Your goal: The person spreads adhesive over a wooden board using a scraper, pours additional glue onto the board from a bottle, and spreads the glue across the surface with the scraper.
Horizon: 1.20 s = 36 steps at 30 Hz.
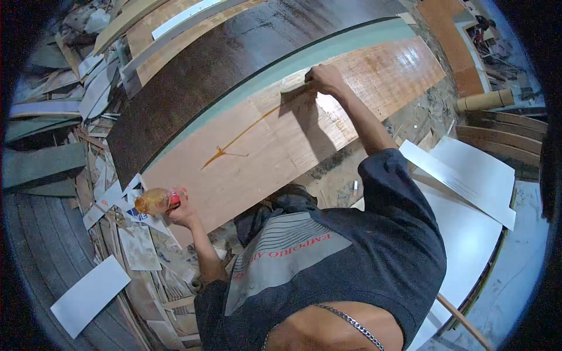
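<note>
My left hand (184, 213) is wrapped round a clear plastic bottle (157, 200) with a red label and amber liquid in it, held tilted by the left end of a long wooden panel (234, 187). Over the panel's middle, my right hand (328, 79) grips a flat spreader (295, 92), whose edge meets the wood. A thin line of amber liquid (218, 154) runs from the spreader toward the left, ending in a small branching puddle. To the right of the spreader the wood looks wet and glossy; the left part looks paler and matt.
Behind the panel lie a pale green strip (202, 120) and a dark brown board (193, 76). Scrap wood (99, 88) is piled at the left. White boards (462, 222) lie on the right, near a cardboard tube (485, 100). A loose white piece (91, 296) lies at the lower left.
</note>
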Available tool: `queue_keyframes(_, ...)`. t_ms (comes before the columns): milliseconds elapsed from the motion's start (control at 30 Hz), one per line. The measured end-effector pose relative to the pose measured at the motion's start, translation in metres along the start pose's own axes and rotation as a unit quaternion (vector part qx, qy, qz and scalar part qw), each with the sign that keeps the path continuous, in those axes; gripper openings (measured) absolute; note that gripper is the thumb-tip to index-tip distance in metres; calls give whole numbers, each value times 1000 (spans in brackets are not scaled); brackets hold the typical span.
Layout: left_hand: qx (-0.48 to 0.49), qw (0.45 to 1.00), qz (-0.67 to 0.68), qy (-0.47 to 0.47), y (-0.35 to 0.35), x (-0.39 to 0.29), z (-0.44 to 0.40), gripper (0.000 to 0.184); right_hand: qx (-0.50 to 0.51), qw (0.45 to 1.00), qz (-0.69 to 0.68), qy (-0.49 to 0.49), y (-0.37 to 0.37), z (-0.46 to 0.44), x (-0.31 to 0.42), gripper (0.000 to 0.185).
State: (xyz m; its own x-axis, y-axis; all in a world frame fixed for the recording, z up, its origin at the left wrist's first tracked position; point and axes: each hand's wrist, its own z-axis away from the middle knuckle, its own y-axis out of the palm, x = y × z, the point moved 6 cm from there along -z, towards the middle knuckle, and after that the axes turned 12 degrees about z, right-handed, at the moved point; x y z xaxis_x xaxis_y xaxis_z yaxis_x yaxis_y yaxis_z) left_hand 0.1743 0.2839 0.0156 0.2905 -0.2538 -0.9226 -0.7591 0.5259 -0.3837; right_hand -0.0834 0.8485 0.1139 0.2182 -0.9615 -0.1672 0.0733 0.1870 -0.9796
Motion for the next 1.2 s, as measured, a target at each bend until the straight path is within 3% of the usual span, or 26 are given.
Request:
queue_keyframes(67, 14, 994, -98, -55, -2, -16, 5, 59, 61, 998, -9, -24, -8, 20, 6, 18)
queue_keyframes(100, 20, 994, -99, -52, -2, -11, 2, 59, 34, 998, -5, -62, -11, 33, 8, 19)
queue_keyframes(200, -11, 992, -69, 107, 0, -4, -2, 68, 96, 995, -16, -30, -7, 94, -3, 22)
queue_keyframes(300, 15, 989, 133, 62, 5, 17, -10, 74, 130, 991, -10, -1, 1, 165, -15, 32)
queue_keyframes(367, 37, 997, -48, 51, 0, 34, -22, 73, 161, 986, -40, 23, 4, 212, -23, 29)
queue_keyframes(400, 47, 997, -42, 52, 0, 27, -19, 73, 161, 986, -36, 35, 16, 235, -24, 29)
queue_keyframes(467, 98, 994, 46, -25, -1, 26, -21, 74, 312, 948, 53, 33, 83, 295, -17, 25)
queue_keyframes(500, 113, 989, 75, -51, -3, 33, -27, 74, 230, 969, 63, 64, 105, 323, -23, 26)
queue_keyframes(567, 162, 946, 271, -71, 2, 61, -44, 71, 132, 984, 83, 82, 89, 337, -27, 27)
queue_keyframes(600, 177, 924, 332, -76, -1, 64, -47, 70, 90, 976, -144, 136, 65, 347, -18, 28)
queue_keyframes(633, 153, 956, 243, -55, -8, 51, -39, 68, 45, 911, -367, 184, 50, 351, -9, 30)
queue_keyframes(700, 124, 980, 151, -30, -14, 40, -36, 66, -5, 913, -365, 184, 32, 330, 0, 31)
queue_keyframes(800, 157, 963, 216, -38, -3, 54, -38, 68, -47, 883, -442, 152, -21, 277, 40, 30)
queue_keyframes(867, 109, 986, 118, 34, -10, 56, -42, 70, -161, 844, -505, 80, -20, 225, 62, 40)
queue_keyframes(900, 88, 991, 86, 58, -14, 53, -43, 71, -137, 898, -404, 105, -21, 203, 71, 52)
queue_keyframes(1000, 134, 972, 191, 17, -9, 30, -32, 74, -150, 965, -190, 102, -18, 148, 89, 46)
queue_keyframes(1033, 121, 986, 110, 45, -16, 20, -30, 72, -151, 965, -194, 94, -15, 134, 91, 46)
queue_keyframes(1100, 100, 992, 24, 68, -20, 31, -32, 70, -243, 962, -108, 59, -14, 111, 92, 39)
queue_keyframes(1200, 108, 982, 136, 70, -12, 61, -43, 69, -242, 967, -72, 28, 8, 77, 82, 35)
